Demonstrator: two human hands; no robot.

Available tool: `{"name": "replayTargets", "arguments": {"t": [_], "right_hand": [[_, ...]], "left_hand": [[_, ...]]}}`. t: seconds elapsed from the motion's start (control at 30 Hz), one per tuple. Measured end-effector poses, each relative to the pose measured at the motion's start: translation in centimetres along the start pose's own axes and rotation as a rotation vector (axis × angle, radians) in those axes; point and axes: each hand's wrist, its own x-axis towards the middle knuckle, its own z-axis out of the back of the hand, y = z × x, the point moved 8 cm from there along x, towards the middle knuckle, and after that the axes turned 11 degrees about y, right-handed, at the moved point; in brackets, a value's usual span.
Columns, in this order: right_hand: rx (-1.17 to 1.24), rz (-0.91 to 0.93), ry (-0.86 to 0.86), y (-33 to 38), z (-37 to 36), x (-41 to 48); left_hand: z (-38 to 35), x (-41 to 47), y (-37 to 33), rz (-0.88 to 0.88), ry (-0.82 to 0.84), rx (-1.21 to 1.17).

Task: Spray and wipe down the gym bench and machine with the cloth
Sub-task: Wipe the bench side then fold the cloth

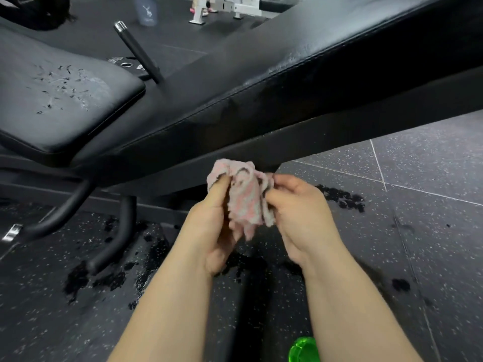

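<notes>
"Most of the view was dark speckled rubber floor [431, 231], blotched with black patches [339, 198] under and beside the bench. What stood on it?"

"A long black vinyl backrest pad [261, 82] slanted across the view, rising to the right. Just beside its lower end, on the left, lay the shorter black vinyl seat pad [65, 100]. Its top carried pale scuffs and small dark flecks."

"And beneath?"

"Curved black metal frame tubes [60, 218] ran from under the pads down to the floor. Beyond the seat pad, a black bar with a chrome tip [138, 52] leaned up and to the left."

"Where were the hands?"

"Both were raised in front of the backrest pad's lower edge, above the floor. The left hand [211, 231] had its fingers curled round the left side of a crumpled pink-and-white terry cloth [245, 197]. The right hand [300, 218] pinched the cloth's right side between thumb and fingers. So the cloth was bunched between the two hands. Its top was near the underside of the bench, but I could not tell whether it touched."

"Anything smaller?"

"Far back on the floor stood a grey container with a white deer mark [149, 10]. A bright green translucent plastic object [304, 350] showed at the bottom edge, just beside the right forearm. Too little of it was visible to say what it was."
</notes>
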Motion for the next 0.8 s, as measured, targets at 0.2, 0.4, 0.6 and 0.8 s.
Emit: {"name": "replayTargets", "arguments": {"t": [0.2, 0.4, 0.6, 0.8], "right_hand": [[0.655, 0.019, -0.026, 0.3, -0.6, 0.7], [0.756, 0.275, -0.086, 2.6, 1.8, -0.8], [0.716, 0.282, -0.080, 3.7, 0.8, -0.9], [0.675, 0.203, -0.122, 1.5, 0.7, -1.4]], "left_hand": [[-1.7, -0.4, -0.7, -0.210, 0.153, -0.419], [-5.6, 1.6, -0.5, -0.261, 0.237, -0.401], [-0.2, 1.9, -2.0, -0.267, 0.021, -0.531], [-2.6, 3.1, 0.3, -0.144, 0.237, -0.615]]}}
